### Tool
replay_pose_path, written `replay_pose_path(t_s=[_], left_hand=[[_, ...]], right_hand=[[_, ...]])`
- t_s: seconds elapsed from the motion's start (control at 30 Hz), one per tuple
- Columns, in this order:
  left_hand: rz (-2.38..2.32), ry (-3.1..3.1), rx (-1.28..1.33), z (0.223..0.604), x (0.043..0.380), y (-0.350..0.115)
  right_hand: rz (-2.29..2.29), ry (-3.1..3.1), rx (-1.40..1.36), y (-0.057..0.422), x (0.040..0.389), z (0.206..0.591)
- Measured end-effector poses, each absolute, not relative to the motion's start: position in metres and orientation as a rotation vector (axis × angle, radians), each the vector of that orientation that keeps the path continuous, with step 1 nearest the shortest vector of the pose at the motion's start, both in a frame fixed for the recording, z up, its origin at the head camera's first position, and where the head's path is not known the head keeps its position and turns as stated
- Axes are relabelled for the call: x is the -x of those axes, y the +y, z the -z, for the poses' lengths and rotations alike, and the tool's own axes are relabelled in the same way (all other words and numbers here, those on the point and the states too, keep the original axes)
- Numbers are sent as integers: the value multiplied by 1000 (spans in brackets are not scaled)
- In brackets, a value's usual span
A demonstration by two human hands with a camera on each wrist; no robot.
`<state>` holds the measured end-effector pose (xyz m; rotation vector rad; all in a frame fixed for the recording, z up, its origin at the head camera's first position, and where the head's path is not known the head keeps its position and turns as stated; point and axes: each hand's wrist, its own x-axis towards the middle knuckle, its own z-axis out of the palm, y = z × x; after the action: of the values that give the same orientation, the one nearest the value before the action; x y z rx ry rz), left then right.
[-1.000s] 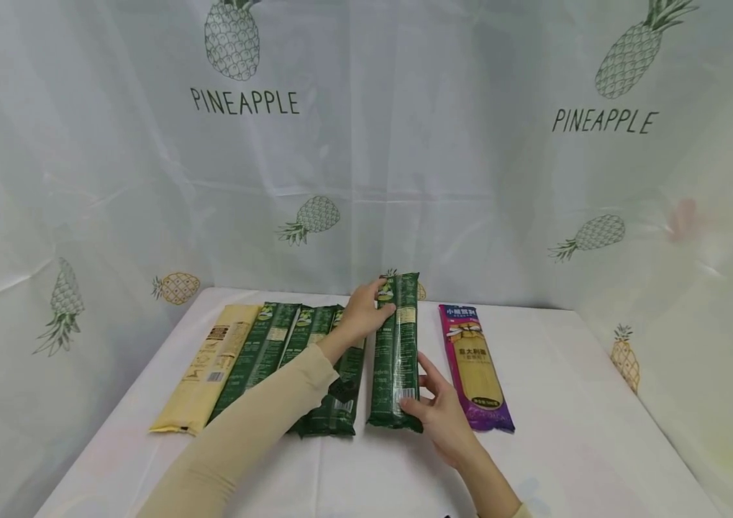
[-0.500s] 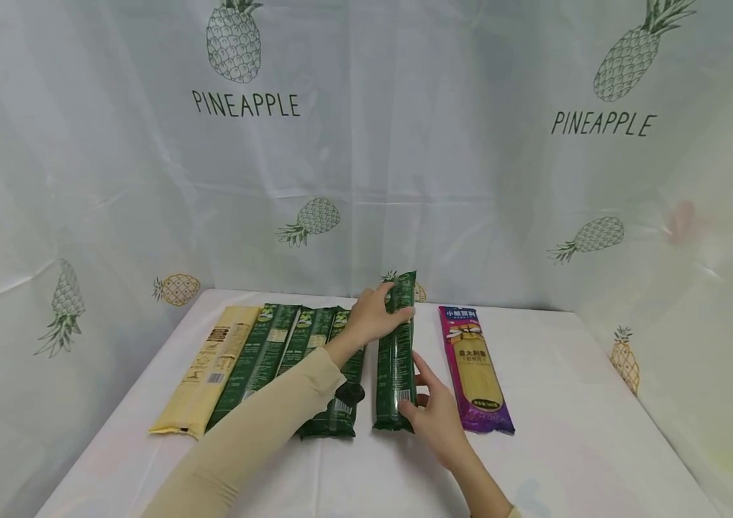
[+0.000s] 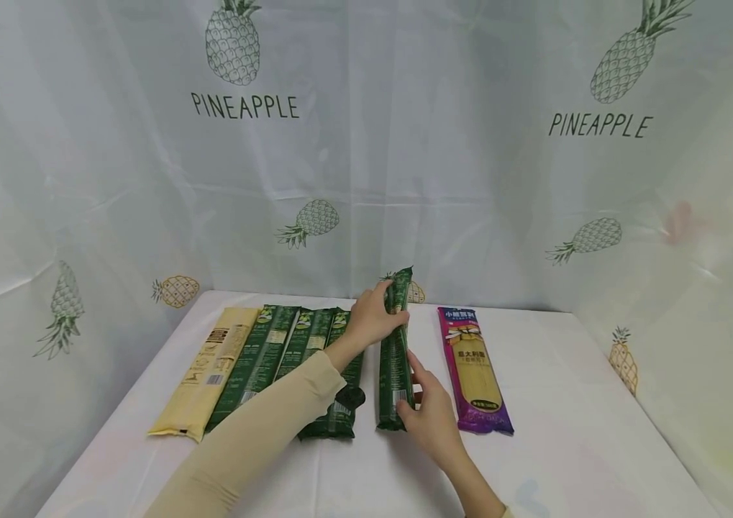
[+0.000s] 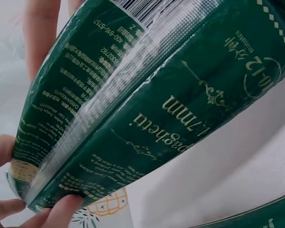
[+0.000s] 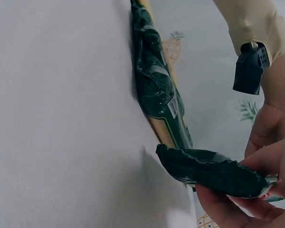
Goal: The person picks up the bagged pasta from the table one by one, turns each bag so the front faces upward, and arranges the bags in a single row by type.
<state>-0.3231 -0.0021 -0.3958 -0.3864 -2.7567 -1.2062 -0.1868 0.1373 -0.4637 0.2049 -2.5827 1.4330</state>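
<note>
A green spaghetti packet [image 3: 394, 360] is raised off the white table, tilted with its far end higher and turned mostly edge-on in the head view. My left hand [image 3: 371, 316] grips its far end, thumb on the near side. The right hand [image 3: 434, 417] pinches the near end by the barcode. In the left wrist view the packet's printed back [image 4: 133, 118] and its long seam show, with left-hand fingers [image 4: 66, 209] at the far end. In the right wrist view its crimped end [image 5: 209, 173] lies between the right hand's thumb and fingers [image 5: 223, 206].
On the table [image 3: 573, 432], left of the hands, several green packets [image 3: 256, 363] lie side by side beside a yellow packet [image 3: 211, 370]. A purple pasta packet [image 3: 476, 370] lies at the right. Behind hangs a pineapple-print sheet [image 3: 431, 165]. A black device [image 3: 349, 396] sits on the left wrist.
Both hands have rolled the held packet about its long axis, from its broad back facing up to nearly edge-on. The right hand has shifted slightly left. The packets on the table have stayed put.
</note>
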Motion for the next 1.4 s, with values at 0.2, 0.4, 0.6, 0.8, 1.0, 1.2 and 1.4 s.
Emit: replay_pose_path(t_s=[0.2, 0.4, 0.6, 0.8, 1.0, 1.2, 1.4], left_hand=[[1238, -2698, 451, 396, 325, -7], [1228, -2688, 462, 398, 327, -13], [1352, -2669, 502, 398, 327, -18], [1433, -2653, 466, 400, 331, -21], [1515, -2651, 472, 399, 332, -23], [1544, -2663, 501, 397, 331, -22], [1587, -2670, 486, 399, 331, -22]], right_hand=[[-1441, -2577, -202, 138, 188, 463], [-1482, -2591, -172, 138, 189, 463], [-1876, -2560, -45, 141, 190, 462], [-2460, -2359, -6, 149, 194, 462], [-2753, -2176, -18, 158, 199, 469], [-2710, -2192, -27, 159, 201, 473], [-2658, -2205, -17, 156, 201, 472]])
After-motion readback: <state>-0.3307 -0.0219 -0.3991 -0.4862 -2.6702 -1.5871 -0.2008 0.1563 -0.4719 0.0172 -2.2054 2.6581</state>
